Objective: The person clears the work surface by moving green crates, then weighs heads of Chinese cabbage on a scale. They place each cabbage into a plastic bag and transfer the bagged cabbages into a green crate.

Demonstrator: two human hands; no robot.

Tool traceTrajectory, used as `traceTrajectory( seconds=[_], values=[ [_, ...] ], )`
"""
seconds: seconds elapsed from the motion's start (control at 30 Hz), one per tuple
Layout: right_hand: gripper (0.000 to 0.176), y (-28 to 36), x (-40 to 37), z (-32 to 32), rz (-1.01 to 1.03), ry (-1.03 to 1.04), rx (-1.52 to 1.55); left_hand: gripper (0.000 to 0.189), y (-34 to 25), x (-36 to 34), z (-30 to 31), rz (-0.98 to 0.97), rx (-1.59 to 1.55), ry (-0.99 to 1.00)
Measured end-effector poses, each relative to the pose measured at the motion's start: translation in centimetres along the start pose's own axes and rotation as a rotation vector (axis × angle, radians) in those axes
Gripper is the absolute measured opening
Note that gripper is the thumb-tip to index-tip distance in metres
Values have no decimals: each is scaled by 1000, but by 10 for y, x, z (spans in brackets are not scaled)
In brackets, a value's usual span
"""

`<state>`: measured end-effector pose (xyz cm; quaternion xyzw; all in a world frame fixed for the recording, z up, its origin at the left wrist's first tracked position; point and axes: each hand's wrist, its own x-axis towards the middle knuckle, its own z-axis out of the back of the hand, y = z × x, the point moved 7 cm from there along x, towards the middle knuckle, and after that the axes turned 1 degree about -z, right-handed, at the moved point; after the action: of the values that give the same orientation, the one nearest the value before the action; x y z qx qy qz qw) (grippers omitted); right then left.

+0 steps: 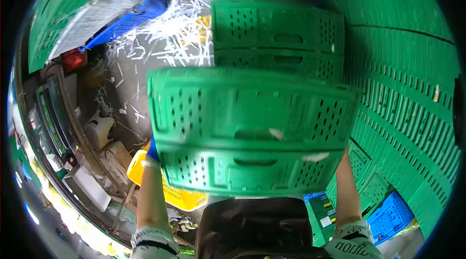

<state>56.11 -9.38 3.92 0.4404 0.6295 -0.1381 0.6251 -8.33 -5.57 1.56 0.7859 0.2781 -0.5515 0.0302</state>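
Note:
Straight ahead are two green plastic crates [252, 113], one against the other, with slotted sides and handle slots; small pale labels stick to them. My left hand [153, 151], which seems to be in a blue glove, is at their left side, its fingers hidden behind the edge. At the lower right side is my right hand [345, 153], mostly covered by the crates. Between both hands the crates are held up in front of my body. Just behind them stands a stack of similar green crates [279, 28].
A tall wall of green crates [403, 64] rises on the right. White paper strips [179, 30] litter the floor. A yellow basket [184, 199] is low on the left, near a wooden-edged shelf [73, 123]. A blue crate [391, 217] lies at lower right.

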Motion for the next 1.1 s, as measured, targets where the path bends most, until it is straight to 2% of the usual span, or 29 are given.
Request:
traceTrajectory(
  seconds=[0.17,0.4,0.53,0.57,0.7,0.83,0.93,0.97,1.1],
  values=[
    [35,-18,-93,-82,-91,75,-99,41,28,-166,89,-46,-165,-240],
    [35,-39,-207,-279,-196,300,-310,42,54,-371,170,-223,-475,-500],
    [35,-50,-264,-399,-232,431,-441,42,64,-437,197,-337,-638,-566],
    [35,-40,-268,-415,-252,467,-452,42,59,-462,175,-367,-656,-603],
    [36,-55,-272,-522,-54,656,-590,42,42,-493,200,-496,-746,-595],
    [35,-68,-277,-601,-432,707,-308,42,-37,-513,199,-637,-736,-572],
    [34,-73,-225,-662,-380,788,-302,42,-138,-510,197,-726,-677,-528],
    [35,-74,-216,-687,-430,894,-286,42,-178,-505,195,-751,-649,-506],
    [37,-49,-140,-773,-230,933,-226,43,-367,-471,171,-831,-506,-373]
  ],
)
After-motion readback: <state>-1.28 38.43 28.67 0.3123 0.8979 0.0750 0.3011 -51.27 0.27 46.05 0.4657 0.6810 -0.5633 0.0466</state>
